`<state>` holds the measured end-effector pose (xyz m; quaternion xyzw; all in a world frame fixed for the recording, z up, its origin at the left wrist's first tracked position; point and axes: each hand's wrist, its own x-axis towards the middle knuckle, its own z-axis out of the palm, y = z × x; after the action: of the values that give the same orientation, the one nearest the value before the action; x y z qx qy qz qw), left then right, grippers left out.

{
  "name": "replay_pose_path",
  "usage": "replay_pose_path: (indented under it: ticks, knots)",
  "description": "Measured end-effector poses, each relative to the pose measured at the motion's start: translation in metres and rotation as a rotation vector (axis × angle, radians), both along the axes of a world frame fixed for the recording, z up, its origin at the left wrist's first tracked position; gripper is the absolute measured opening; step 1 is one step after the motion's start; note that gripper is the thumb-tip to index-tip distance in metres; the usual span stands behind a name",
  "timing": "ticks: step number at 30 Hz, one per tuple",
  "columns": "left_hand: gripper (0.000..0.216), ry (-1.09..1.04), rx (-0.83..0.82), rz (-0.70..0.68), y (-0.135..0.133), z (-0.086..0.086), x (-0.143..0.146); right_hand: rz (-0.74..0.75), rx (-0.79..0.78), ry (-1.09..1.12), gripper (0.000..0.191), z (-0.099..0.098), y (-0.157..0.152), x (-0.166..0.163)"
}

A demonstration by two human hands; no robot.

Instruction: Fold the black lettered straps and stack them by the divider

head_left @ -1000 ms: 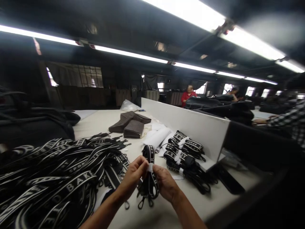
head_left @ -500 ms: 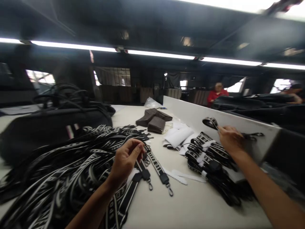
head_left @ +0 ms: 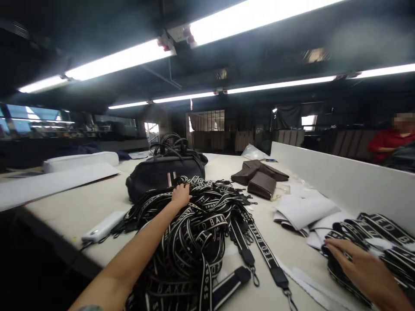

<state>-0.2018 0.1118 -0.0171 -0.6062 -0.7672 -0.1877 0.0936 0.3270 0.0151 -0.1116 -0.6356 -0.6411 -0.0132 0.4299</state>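
A big tangled pile of black-and-white lettered bag straps [head_left: 194, 242] lies in front of me, with dark end tabs and metal snap hooks. My left hand [head_left: 181, 195] reaches onto its far part, fingers bent over the straps and thumb apart; the fingertips are partly hidden. On the right are bundled straps [head_left: 382, 233] with white wraps. My right hand [head_left: 363, 261] is at their near left edge, its fingers stretched out and no strap clearly in them. One loose strap [head_left: 264, 246] extends from the pile toward me, its hook at the near end.
A black duffel bag [head_left: 152, 177] stands behind the pile. Brown folded pouches [head_left: 261, 183] and white sheets [head_left: 303, 209] lie between pile and bundles. A white low partition [head_left: 340, 172] borders the right side. A white power strip [head_left: 103, 226] lies left. A person in red [head_left: 392, 140] is beyond the partition.
My view has turned left. My left hand has moved from the pile's near right side onto its far part. My right hand has come down to the bundles and no longer visibly holds a strap.
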Motion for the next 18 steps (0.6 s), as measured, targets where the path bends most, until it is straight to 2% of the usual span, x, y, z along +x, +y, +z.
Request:
replay_pose_path:
  ticks: [1, 3, 5, 6, 8, 10, 11, 14, 15, 18]
  knots:
    - [0.032, 0.005, -0.026, 0.003, 0.002, -0.006, -0.004, 0.092, -0.072, 0.028, 0.028, -0.004, -0.012, -0.022]
    - [0.027, 0.001, -0.066, 0.015, 0.005, -0.018, -0.007, 0.344, -0.113, 0.093, 0.032, -0.012, -0.041, -0.074]
    - [0.028, -0.006, -0.081, 0.028, 0.008, -0.029, -0.006, 0.615, -0.166, 0.092, 0.035, -0.02, -0.067, -0.131]
    - [0.03, -0.011, -0.082, 0.032, 0.01, -0.033, -0.004, 0.694, -0.196, 0.059, 0.038, -0.024, -0.077, -0.158]
    - [0.033, -0.023, -0.087, 0.03, 0.012, -0.038, -0.002, 0.717, -0.248, -0.075, 0.053, -0.03, -0.088, -0.203]
    - [0.033, -0.042, -0.093, 0.016, 0.01, -0.036, 0.0, 0.689, -0.277, -0.244, 0.063, -0.032, -0.089, -0.233]
    - [0.033, -0.051, -0.091, 0.003, 0.007, -0.034, 0.001, 0.677, -0.283, -0.317, 0.059, -0.032, -0.089, -0.242]
    - [0.031, -0.07, -0.036, -0.083, -0.021, -0.019, 0.007, 0.657, -0.24, -0.492, 0.016, -0.03, -0.088, -0.248]
    - [0.03, -0.074, -0.006, -0.126, -0.037, -0.014, 0.011, 0.653, -0.2, -0.546, 0.01, -0.029, -0.089, -0.244]
    - [0.024, -0.104, 0.069, -0.285, -0.1, 0.003, 0.027, 0.664, -0.051, -0.628, 0.027, -0.03, -0.097, -0.218]
